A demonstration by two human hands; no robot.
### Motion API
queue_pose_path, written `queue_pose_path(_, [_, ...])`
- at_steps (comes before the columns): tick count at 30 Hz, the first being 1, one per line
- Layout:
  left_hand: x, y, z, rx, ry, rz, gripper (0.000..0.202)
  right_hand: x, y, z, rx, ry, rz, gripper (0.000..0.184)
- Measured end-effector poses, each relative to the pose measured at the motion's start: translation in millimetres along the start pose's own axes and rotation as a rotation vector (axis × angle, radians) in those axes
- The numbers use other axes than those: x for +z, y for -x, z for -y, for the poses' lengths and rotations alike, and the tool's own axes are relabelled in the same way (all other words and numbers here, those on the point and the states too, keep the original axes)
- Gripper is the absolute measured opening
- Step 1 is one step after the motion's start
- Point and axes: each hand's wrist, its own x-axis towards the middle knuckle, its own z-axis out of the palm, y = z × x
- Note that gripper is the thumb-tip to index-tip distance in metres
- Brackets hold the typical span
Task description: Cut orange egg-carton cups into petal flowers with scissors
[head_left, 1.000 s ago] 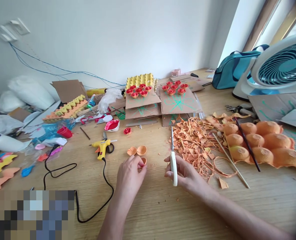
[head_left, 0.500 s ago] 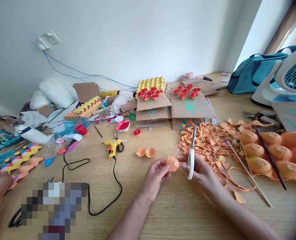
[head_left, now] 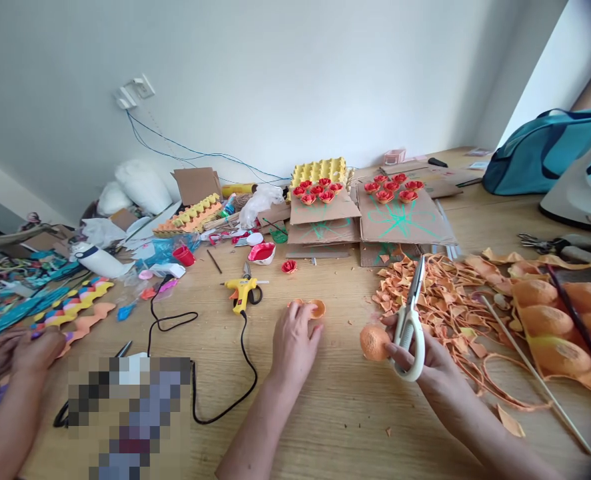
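My right hand (head_left: pixel 420 357) grips white-handled scissors (head_left: pixel 409 313), blades shut and pointing up and away, and also pinches a small orange paper cup (head_left: pixel 374 342) at its fingertips. My left hand (head_left: pixel 293 340) lies palm down on the wooden table (head_left: pixel 335 413), fingers over two small orange cup pieces (head_left: pixel 316 308); whether it grips them I cannot tell. A heap of orange scraps (head_left: pixel 440 293) lies just right of the scissors.
An orange egg tray (head_left: pixel 560 323) with two sticks across it lies at the right. A yellow glue gun (head_left: pixel 241 291) with black cord lies left of my left hand. Cardboard with red paper flowers (head_left: pixel 390 190) sits behind. Another person's hands (head_left: pixel 20 350) work at far left.
The orange cup passed from my left hand to my right, which moved right with the scissors. My left hand went forward onto the two cup pieces. The view turned left.
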Motion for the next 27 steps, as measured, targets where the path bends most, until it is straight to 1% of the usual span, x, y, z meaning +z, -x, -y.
queue_pose_path(1, [1.4,-2,4,0.021,-0.092,0.007,0.026,1,0,2,-0.004,0.011,0.013,0.055])
queue_pose_path(3, [5.4,-4,8,0.059,-0.208,0.048,0.015,1,1,3,-0.014,0.031,0.039,0.055])
queue_pose_path(5, [7.7,-4,6,0.079,-0.259,0.06,0.013,1,1,3,-0.024,0.038,0.054,0.053])
queue_pose_path(7, [4.8,0,2,0.101,-0.249,0.037,0.015,1,1,0,-0.035,0.027,0.061,0.05])
queue_pose_path(9, [-4.5,9,-1,0.134,-0.213,0.006,0.013,0,1,-2,-0.047,0.009,0.07,0.047])
queue_pose_path(11, [-18.4,19,2,0.144,-0.233,-0.012,0.013,0,1,-4,-0.049,-0.003,0.085,0.046])
queue_pose_path(14, [-39.2,29,17,0.057,-0.316,-0.096,0.012,2,3,-5,-0.034,-0.014,0.116,0.045])
queue_pose_path(17, [-48.8,26,38,-0.019,-0.417,-0.105,0.013,4,4,-7,-0.033,-0.025,0.133,0.043])
queue_pose_path(20, [-46.3,17,52,-0.055,-0.51,-0.052,0.013,4,4,-10,-0.032,-0.014,0.158,0.044])
queue_pose_path(22, [-42.7,13,55,-0.072,-0.547,-0.013,0.014,4,4,-12,-0.036,-0.011,0.181,0.043])
queue_pose_path(24, [-40.2,12,54,-0.085,-0.551,-0.003,0.013,3,4,-13,-0.037,-0.009,0.193,0.042])
queue_pose_path(26, [-39.0,13,46,-0.075,-0.496,-0.043,0.012,3,4,-14,-0.032,-0.015,0.181,0.041])
queue_pose_path(27, [-38.4,13,41,-0.055,-0.433,-0.072,0.014,3,4,-13,-0.027,-0.02,0.177,0.041])
